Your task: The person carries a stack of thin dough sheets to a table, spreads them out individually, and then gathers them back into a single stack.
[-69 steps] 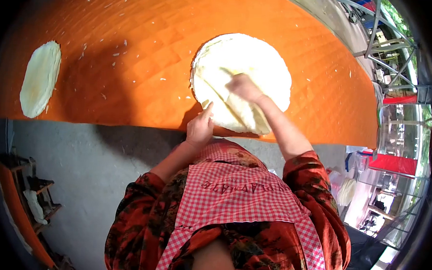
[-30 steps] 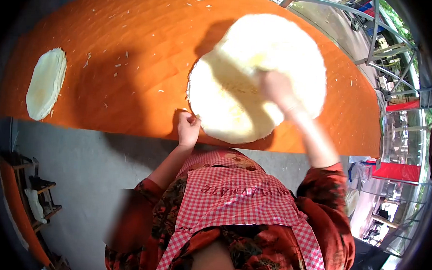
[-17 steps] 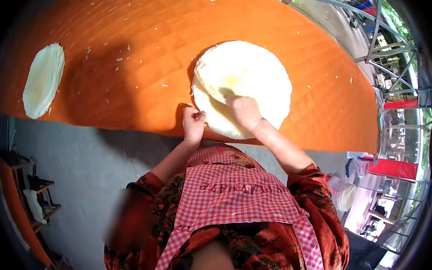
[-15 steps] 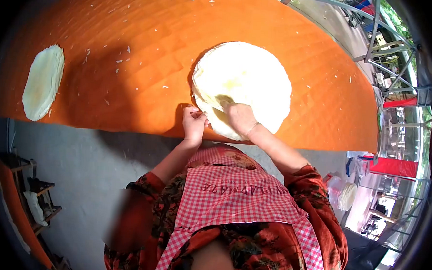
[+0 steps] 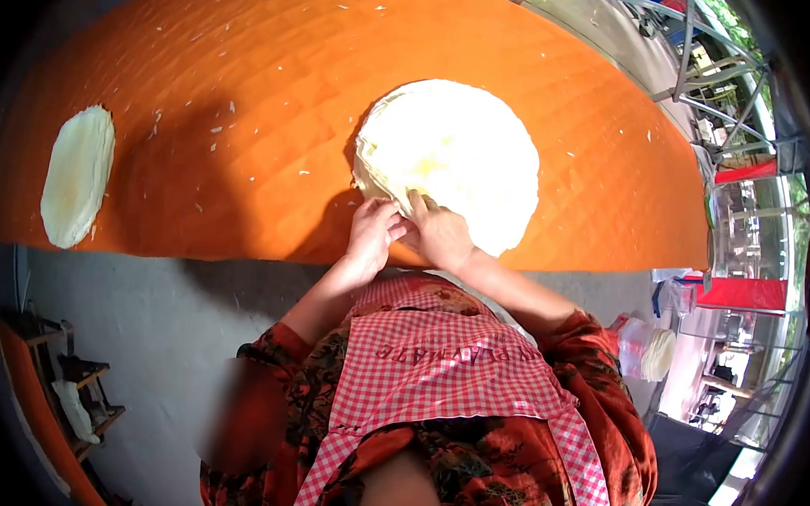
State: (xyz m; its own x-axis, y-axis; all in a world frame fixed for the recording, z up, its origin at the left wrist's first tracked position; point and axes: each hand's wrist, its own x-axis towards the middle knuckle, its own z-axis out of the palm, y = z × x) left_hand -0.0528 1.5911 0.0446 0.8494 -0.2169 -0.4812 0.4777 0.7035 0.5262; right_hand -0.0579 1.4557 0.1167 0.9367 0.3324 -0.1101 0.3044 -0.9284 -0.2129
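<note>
A thick stack of thin round flatbreads [image 5: 470, 156] lies on the orange quilted cloth [image 5: 274, 136], its top brightly lit. At the near-left rim of the stack, my left hand [image 5: 374, 235] has its fingers closed in a pinch on a flatbread's edge. My right hand [image 5: 442, 237] lies right beside it, over the near edge, fingers curled down onto the same sheet. The two hands nearly touch. Their fingertips partly hide the edge they hold.
A second, oblong-looking stack of flatbreads [image 5: 79, 176] sits at the far left of the table. White crumbs are scattered over the cloth. Beyond the table's right end are a bagged stack of rounds [image 5: 658, 354] and metal frames [image 5: 686, 48]. A wooden rack [image 5: 87, 374] stands lower left.
My right hand has drawn back from the stack's top toward its near edge, closer to my left hand. My left hand has moved slightly right, onto the rim. The view has shifted a little.
</note>
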